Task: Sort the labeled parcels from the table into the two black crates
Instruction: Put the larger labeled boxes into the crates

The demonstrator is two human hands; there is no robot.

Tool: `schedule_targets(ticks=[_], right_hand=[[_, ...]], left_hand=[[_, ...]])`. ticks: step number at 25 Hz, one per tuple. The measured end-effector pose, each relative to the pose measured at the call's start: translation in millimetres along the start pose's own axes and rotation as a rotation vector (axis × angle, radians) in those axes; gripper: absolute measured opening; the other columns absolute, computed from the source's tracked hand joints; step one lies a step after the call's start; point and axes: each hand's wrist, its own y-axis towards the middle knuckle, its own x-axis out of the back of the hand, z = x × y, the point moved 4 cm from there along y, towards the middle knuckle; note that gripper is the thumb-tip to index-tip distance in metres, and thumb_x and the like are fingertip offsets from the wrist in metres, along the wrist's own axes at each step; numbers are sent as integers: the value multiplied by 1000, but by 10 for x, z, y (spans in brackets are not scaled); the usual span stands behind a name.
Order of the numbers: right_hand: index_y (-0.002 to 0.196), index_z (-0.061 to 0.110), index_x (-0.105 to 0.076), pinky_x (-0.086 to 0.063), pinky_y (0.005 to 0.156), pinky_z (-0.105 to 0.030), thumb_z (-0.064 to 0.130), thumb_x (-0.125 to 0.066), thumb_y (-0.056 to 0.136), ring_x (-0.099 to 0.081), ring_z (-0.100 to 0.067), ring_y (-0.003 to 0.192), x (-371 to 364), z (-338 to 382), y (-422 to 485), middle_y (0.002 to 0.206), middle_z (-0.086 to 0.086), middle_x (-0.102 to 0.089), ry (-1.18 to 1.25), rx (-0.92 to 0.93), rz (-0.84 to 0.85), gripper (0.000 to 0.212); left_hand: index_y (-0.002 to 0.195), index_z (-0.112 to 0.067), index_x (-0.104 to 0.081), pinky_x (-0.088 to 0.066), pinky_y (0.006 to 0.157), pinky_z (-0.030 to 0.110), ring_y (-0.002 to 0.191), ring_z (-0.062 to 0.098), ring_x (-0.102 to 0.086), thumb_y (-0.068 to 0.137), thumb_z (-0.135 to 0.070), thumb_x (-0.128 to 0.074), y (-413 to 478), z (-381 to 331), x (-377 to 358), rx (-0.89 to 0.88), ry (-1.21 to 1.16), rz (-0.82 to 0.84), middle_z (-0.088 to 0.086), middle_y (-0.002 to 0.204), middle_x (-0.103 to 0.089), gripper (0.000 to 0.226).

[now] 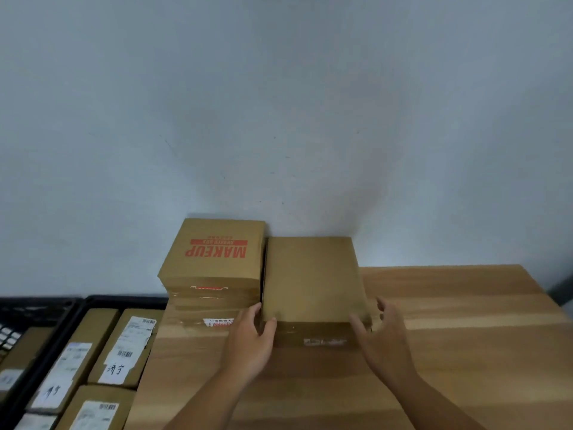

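The black crate point(93, 301) waits at nine o'clock, past the MAKEUP box point(214, 249). Left hand point(251, 339) pinches the plain parcel point(310, 280), at twelve, by its near corner; right hand point(384, 335), fingers spread wide, flanks the other on the surface point(465, 321).

"Where's the stack point(214, 274)?"
"On the table point(449, 336), back left, against the wall point(279, 119). A lone parcel point(310, 274) sits close beside it on the right."
"The crates?"
"Left of the table: nearer crate point(93, 301) with parcels point(124, 346) in it, another crate point(34, 305) left of that."
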Motion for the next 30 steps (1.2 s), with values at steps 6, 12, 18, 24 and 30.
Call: schedule_targets(ticks=[6, 12, 18, 24, 30], right_hand=[[152, 19, -39, -43, 96, -32, 59, -65, 90, -52, -22, 132, -217, -268, 699, 149, -3, -51, 189, -175, 272, 79], [130, 26, -62, -51, 96, -36, 56, -68, 88, -66, -16, 106, -397, -457, 702, 120, 5, -71, 353, -278, 326, 52], [129, 36, -63, -58, 85, -41, 51, -76, 81, -66, -17, 103, 124, -457, 474, 115, 9, -68, 608, -390, 175, 52], [130, 32, -67, -59, 78, -35, 43, -83, 76, -69, -16, 102, 766, -205, 242, 111, 7, -74, 751, -289, 27, 58], [139, 39, -57, -45, 101, -31, 42, -86, 74, -51, -4, 125, 1224, 326, -201, 139, 14, -54, 262, 274, -309, 71]], left_hand=[[145, -11, -54, -43, 111, 37, 130, 21, -56, 101, -36, -60, 214, -40, -243, 158, -60, -120, 7, 144, -57, 50], [130, -22, -65, -48, 92, 26, 106, 3, -67, 98, -34, -67, 185, 50, -439, 188, -213, -138, -3, 124, -70, 35], [111, -32, -65, -51, 79, 18, 98, 0, -68, 96, -31, -69, -143, -170, -452, 130, -321, -121, -10, 114, -70, 16], [111, -36, -61, -49, 85, 22, 105, 1, -64, 99, -37, -64, -235, -437, -425, 56, -303, -12, -9, 117, -69, 13], [134, -32, -55, -46, 105, 29, 119, -3, -54, 97, -40, -64, -440, -965, -346, -162, -233, 34, -17, 132, -52, 39]])
